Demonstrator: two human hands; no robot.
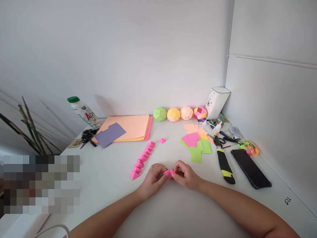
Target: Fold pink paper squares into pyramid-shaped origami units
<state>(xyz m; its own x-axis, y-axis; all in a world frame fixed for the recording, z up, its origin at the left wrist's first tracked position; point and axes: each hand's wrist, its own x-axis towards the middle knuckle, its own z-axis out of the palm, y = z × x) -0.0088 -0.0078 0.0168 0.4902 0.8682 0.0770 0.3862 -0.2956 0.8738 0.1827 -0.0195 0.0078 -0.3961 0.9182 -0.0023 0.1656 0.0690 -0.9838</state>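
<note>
Counter (pixel 99 172): pale, set against the wall; carries everything listed here.
Sheet stack (pixel 133 125): peach on top, yellow and pink edges showing; whole sheets, uncut as far as I can see from here.
Paper solids: four, lined up near the wall, green (pixel 159 114), yellow-orange (pixel 173 114), peach (pixel 186 113), pink-and-yellow (pixel 200 113); I would enter these as finished.
Cut paper: green pieces (pixel 196 154) and pink pieces (pixel 190 139), overlapping, flat, unfolded; this stock looks left to do.
Pink row (pixel 140 163): folded, peaked pieces, slanting across the counter; looks done, exact count hard to tell.
Left hand (pixel 155 178): grip pinching the left side of the held pink piece.
Right hand (pixel 187 177): grip pinching its right side.
Lone pink piece (pixel 162 140): folded, just beside the row's far end.
Held pink piece (pixel 169 172): between both hands, above the counter; creased, apparently part-folded.
</note>
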